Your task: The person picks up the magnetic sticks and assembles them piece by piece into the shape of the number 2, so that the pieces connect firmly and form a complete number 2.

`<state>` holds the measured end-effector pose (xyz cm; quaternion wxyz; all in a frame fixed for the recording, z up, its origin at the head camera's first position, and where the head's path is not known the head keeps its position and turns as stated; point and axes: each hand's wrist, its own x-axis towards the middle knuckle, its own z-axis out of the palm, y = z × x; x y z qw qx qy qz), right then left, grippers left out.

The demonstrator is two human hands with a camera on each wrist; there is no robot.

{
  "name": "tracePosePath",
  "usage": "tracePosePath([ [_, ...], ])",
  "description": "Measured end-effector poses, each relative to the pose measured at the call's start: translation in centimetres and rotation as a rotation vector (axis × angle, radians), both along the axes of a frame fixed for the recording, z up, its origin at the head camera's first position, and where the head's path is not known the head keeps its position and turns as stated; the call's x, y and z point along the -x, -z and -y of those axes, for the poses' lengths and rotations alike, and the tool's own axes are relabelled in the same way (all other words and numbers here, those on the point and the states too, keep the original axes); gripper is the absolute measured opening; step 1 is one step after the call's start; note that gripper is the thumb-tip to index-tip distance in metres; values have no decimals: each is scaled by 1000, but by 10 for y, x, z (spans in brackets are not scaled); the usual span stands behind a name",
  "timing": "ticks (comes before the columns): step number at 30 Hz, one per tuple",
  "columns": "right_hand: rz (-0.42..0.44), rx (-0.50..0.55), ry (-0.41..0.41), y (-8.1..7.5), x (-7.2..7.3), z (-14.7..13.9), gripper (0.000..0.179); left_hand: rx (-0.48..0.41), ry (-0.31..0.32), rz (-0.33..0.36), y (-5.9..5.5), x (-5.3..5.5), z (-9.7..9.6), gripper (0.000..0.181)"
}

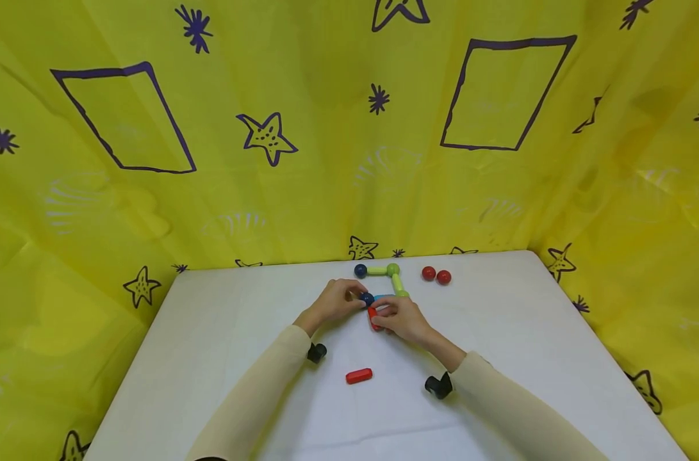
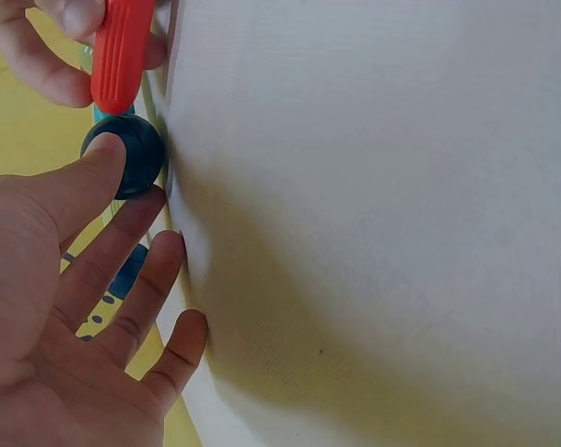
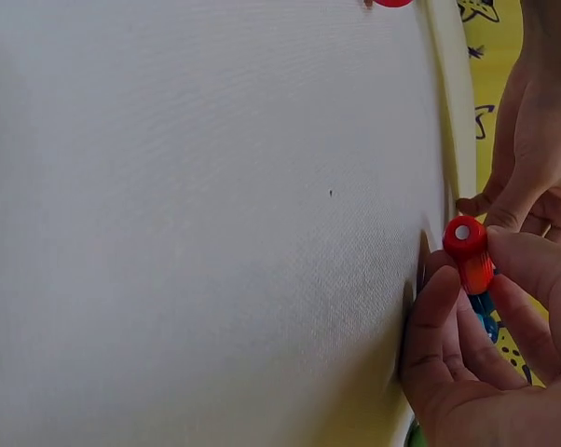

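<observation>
My left hand (image 1: 339,299) pinches a dark blue ball (image 2: 131,158) between thumb and index finger, its other fingers spread against the table. In my right hand (image 1: 403,318) a red ridged rod (image 2: 122,56) is pinched; a pale round spot shows on its near end in the right wrist view. The rod's far end meets the blue ball or lies right against it; I cannot tell which. A light blue rod (image 1: 384,296) runs right from the ball, partly behind my right fingers. Green rods (image 1: 398,282) and green balls (image 1: 393,269) continue the chain to another dark blue ball (image 1: 361,271).
A loose red rod (image 1: 359,376) lies on the white table (image 1: 222,333) nearer to me. Two red balls (image 1: 428,273) sit at the back right. A yellow patterned curtain (image 1: 326,198) hangs along the back and sides.
</observation>
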<state>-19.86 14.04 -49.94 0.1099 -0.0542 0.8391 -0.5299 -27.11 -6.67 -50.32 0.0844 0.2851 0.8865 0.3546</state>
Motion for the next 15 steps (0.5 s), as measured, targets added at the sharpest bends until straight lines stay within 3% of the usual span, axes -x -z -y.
tracePosePath([
  [15, 11, -5, 31, -2, 2, 3, 25, 14, 2, 7, -3, -1, -1, 23],
])
